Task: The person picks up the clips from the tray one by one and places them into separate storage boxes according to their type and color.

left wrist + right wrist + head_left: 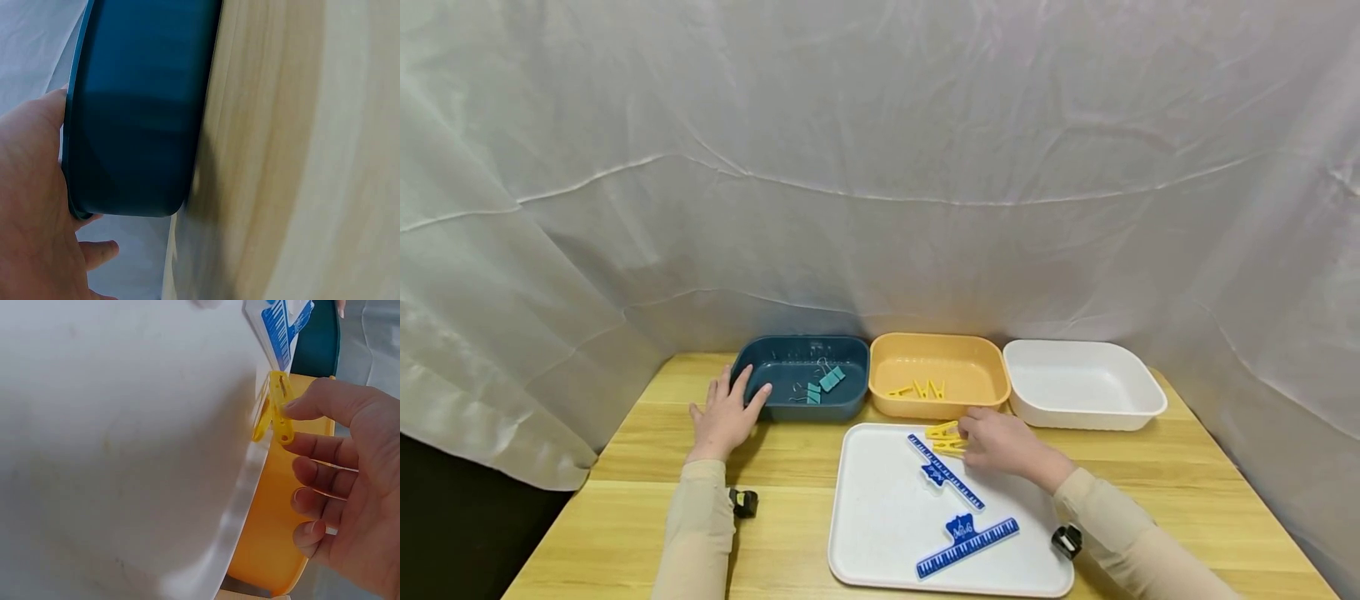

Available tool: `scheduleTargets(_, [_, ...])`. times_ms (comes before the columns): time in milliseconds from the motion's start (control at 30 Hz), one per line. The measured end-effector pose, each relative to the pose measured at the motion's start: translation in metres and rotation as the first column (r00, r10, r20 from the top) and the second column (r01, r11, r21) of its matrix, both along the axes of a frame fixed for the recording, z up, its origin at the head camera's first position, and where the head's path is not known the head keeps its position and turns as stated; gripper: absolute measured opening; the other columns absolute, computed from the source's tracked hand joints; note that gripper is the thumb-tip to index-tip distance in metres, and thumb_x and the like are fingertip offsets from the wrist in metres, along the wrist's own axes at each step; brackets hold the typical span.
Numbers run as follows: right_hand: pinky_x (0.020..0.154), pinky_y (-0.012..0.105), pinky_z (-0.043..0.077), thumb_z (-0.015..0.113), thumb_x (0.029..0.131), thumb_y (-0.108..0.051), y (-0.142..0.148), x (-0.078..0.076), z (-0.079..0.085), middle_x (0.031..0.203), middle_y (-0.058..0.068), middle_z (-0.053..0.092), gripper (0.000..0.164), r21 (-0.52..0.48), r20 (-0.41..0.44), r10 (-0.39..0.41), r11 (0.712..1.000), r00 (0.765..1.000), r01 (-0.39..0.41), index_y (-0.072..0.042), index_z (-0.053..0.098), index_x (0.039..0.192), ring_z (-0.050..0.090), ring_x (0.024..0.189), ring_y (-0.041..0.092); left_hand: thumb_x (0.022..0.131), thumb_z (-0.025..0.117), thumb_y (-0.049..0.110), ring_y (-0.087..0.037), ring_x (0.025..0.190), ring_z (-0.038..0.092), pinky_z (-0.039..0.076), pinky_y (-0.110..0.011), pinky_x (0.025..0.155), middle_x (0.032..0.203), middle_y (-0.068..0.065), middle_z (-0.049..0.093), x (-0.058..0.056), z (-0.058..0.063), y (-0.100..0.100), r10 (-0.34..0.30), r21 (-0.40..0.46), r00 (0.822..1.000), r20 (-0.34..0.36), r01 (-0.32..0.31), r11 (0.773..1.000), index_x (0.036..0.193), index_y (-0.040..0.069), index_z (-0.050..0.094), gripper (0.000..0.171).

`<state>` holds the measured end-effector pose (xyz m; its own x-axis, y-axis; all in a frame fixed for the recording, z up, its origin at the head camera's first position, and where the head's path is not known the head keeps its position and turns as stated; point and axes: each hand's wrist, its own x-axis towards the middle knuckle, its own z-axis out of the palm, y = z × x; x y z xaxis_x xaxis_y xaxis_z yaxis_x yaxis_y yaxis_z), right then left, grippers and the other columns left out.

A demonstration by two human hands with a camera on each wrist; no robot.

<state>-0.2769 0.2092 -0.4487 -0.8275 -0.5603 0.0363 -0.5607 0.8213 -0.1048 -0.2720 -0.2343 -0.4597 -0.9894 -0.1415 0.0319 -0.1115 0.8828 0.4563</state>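
At the dark blue bin (805, 412), my left hand (724, 419) rests on the near left corner, its fingers spread over the rim. The wrist view shows this left hand (37, 200) against the bin's rim (70, 125), some fingertips hidden behind it. My right hand (1003, 442) is over the far edge of the white tray (868, 517). Its thumb and index finger pinch a yellow clothespin (282, 409). Another yellow clothespin (942, 431) lies close by on the tray. Two blue piano-key ruler clips (967, 548) lie on the tray nearer me.
Two teal binder clips (832, 379) lie in the dark blue bin. Several yellow clothespins (921, 389) lie in the yellow bin (940, 408), which stands in the middle. A white bin (1082, 417) stands at the right. A pale curtain (880, 208) hangs behind the wooden table (782, 533).
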Motion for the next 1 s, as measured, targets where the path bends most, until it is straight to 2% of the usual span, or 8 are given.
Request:
scheduleTargets(300, [0.063, 0.023, 0.045, 0.077, 0.073, -0.031, 0.0027, 0.0006, 0.0015, 0.09, -0.007, 0.056, 0.026, -0.038, -0.133, 0.061, 0.997, 0.989, -0.066, -0.02, 0.067, 0.094, 0.048, 0.075, 0.007, 0.097, 0.033, 0.066, -0.053, 0.147, 0.003, -0.003, -0.083, 0.103, 0.164, -0.02, 0.0, -0.002, -0.0012, -0.0002, 0.002, -0.003, 1.0, -0.011, -0.002, 1.0, 0.158, 0.023, 0.014, 0.078])
scheduleTargets(667, [0.064, 0.023, 0.042, 0.075, 0.071, -0.033, 0.0053, -0.0018, 0.0037, 0.087, -0.008, 0.05, 0.025, -0.097, -0.334, 0.114, 0.983, 0.936, -0.154, -0.021, 0.068, 0.093, 0.044, 0.077, 0.008, 0.093, 0.027, 0.074, -0.051, 0.148, 0.003, -0.001, -0.082, 0.105, 0.164, -0.019, 0.001, -0.0008, 0.0001, 0.0003, 0.008, -0.004, 1.0, -0.01, -0.008, 1.0, 0.158, 0.024, 0.014, 0.083])
scheduleTargets(767, [0.065, 0.024, 0.04, 0.074, 0.072, -0.032, 0.0053, -0.0025, 0.0052, 0.088, -0.007, 0.051, 0.024, -0.109, -0.355, 0.12, 0.98, 0.927, -0.168, -0.021, 0.068, 0.092, 0.043, 0.079, 0.009, 0.094, 0.027, 0.073, -0.051, 0.148, 0.003, -0.001, -0.082, 0.105, 0.165, -0.019, 0.0, -0.0011, 0.0005, 0.0006, 0.01, 0.0, 1.0, -0.007, -0.01, 1.0, 0.158, 0.024, 0.014, 0.082])
scheduleTargets(1000, [0.068, 0.026, 0.037, 0.073, 0.074, -0.031, 0.0052, -0.0057, 0.008, 0.089, -0.006, 0.052, 0.022, -0.132, -0.351, 0.095, 0.98, 0.932, -0.15, -0.02, 0.069, 0.092, 0.044, 0.08, 0.011, 0.096, 0.029, 0.07, -0.05, 0.148, 0.003, -0.001, -0.081, 0.105, 0.165, -0.018, 0.0, -0.0013, 0.0002, 0.0008, 0.015, -0.001, 1.0, -0.003, -0.015, 1.0, 0.158, 0.024, 0.014, 0.079])
